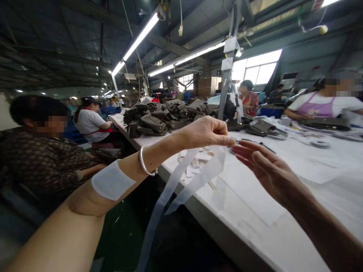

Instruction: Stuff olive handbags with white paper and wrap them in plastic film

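My left hand (205, 132) reaches across the table edge, thumb and fingers pinched together. Beneath it hangs a translucent white strip (202, 177), folded over so that two lengths trail down past the edge of the table. Its top goes up behind the left hand. My right hand (266, 166) comes in from the right with fingers stretched out, its fingertips close to the left thumb; whether they touch cannot be made out. Something small and dark sits near those fingertips, too unclear to name. A silver bangle (146, 162) and a white patch (113, 180) are on my left arm.
The white table (241, 234) bears paper scraps (195, 166), white sheets (255, 196), a tape roll (320, 144) and a heap of dark bags (164, 113). A metal post (227, 83) rises behind. People sit at left (42, 151) and across at right (317, 102).
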Action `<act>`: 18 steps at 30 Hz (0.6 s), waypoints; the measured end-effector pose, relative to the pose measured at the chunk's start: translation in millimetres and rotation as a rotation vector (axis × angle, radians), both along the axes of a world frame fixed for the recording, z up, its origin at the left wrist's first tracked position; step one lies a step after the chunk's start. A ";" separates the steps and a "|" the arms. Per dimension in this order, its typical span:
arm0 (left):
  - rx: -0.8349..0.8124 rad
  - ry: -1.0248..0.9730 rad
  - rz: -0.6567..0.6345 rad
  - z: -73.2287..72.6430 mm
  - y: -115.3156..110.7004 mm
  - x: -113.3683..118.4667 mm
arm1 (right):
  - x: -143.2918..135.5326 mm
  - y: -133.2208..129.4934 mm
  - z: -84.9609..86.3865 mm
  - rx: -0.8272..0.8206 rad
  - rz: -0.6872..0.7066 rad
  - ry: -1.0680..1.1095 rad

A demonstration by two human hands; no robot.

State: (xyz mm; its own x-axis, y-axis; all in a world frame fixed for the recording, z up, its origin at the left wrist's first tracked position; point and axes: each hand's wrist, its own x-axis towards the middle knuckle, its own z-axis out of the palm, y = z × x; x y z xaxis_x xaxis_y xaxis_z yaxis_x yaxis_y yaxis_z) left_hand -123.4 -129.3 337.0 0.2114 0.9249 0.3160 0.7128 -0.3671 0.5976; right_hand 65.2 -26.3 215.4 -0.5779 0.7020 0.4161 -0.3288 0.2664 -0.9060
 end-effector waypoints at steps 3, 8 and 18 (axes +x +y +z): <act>-0.086 -0.054 -0.098 -16.4 17.0 18.7 | -10.7 -30.3 11.5 -0.013 0.183 -0.029; -0.295 -0.157 -0.268 -43.1 33.6 25.0 | 14.6 -30.1 -8.5 -0.150 0.131 -0.112; -0.602 -0.245 -0.358 -94.5 60.7 -12.2 | 161.2 -15.8 -69.8 -0.196 -0.290 -0.527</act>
State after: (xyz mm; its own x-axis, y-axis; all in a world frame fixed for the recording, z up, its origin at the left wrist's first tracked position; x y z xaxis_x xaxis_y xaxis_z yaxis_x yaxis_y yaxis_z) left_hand -135.6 -68.7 242.5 0.5209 0.8409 -0.1469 0.4313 -0.1108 0.8954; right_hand 226.4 -42.0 145.6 -0.4447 0.8954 -0.0246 0.2355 0.0904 -0.9677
